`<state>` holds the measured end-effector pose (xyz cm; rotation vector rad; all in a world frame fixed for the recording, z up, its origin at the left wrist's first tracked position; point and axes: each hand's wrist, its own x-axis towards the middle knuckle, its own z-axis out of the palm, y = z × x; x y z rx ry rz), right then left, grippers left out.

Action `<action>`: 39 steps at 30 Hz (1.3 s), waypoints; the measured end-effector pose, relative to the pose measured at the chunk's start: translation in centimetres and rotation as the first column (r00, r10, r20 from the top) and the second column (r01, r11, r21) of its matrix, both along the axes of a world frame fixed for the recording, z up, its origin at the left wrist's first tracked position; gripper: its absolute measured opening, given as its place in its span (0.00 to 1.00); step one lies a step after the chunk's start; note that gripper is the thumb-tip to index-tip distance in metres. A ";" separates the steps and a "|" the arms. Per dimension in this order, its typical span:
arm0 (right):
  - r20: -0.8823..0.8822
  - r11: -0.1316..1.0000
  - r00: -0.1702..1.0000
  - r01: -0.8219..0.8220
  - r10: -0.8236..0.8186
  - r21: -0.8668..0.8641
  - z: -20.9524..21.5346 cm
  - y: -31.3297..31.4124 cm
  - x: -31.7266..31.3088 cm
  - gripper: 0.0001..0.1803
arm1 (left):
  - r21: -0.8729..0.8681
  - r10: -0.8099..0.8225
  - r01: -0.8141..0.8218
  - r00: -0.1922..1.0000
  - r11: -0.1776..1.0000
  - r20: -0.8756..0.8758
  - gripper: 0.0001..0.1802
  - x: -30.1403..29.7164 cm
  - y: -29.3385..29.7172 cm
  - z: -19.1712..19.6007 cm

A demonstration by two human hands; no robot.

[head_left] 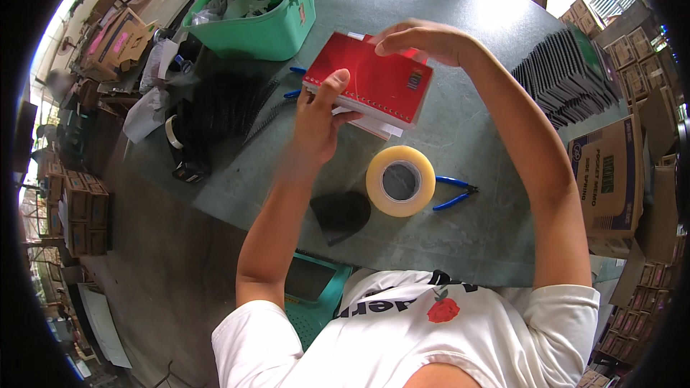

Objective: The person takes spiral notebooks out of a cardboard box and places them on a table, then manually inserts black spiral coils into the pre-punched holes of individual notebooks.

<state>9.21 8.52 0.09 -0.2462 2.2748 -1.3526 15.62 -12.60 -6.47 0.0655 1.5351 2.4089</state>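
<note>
Both hands hold a red spiral-bound notebook [374,79] above the grey-green table [445,0]. My left hand [316,118] grips its near left edge, thumb on the red cover. My right hand [420,39] curls over its far top edge. White pages stick out under the cover at the near side. A roll of clear packing tape [400,181] lies flat on the table just below the notebook. Blue-handled pliers [453,192] lie beside the roll on its right.
A green plastic bin [259,11] with plastic scraps stands at the far left. Black binding coils [223,111] lie piled left of my left hand. A stack of black covers [568,75] sits far right, cardboard boxes [611,179] beyond the table's right edge. A dark object [341,214] lies near the front edge.
</note>
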 end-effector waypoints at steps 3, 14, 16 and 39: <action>-0.056 0.909 0.980 -0.155 0.190 0.386 -1.2 -0.7 0.1 0.23 | -0.271 0.072 -0.106 0.988 0.957 -0.134 0.32 -1.3 0.8 -4.5; -0.874 0.874 0.473 0.465 -0.109 0.142 -7.5 6.3 9.8 0.22 | -0.494 0.345 -0.777 0.621 0.390 -0.704 0.40 4.4 -8.6 -4.7; -0.875 0.820 0.475 0.534 -0.092 0.204 -13.0 12.5 12.7 0.21 | -0.444 0.541 -0.874 0.475 0.199 -0.694 0.34 8.7 -15.8 -8.4; -0.636 0.647 0.772 0.496 -0.023 0.579 -22.6 15.0 28.6 0.23 | -0.454 -0.240 0.580 0.410 -0.676 0.880 0.49 40.2 -13.9 -46.9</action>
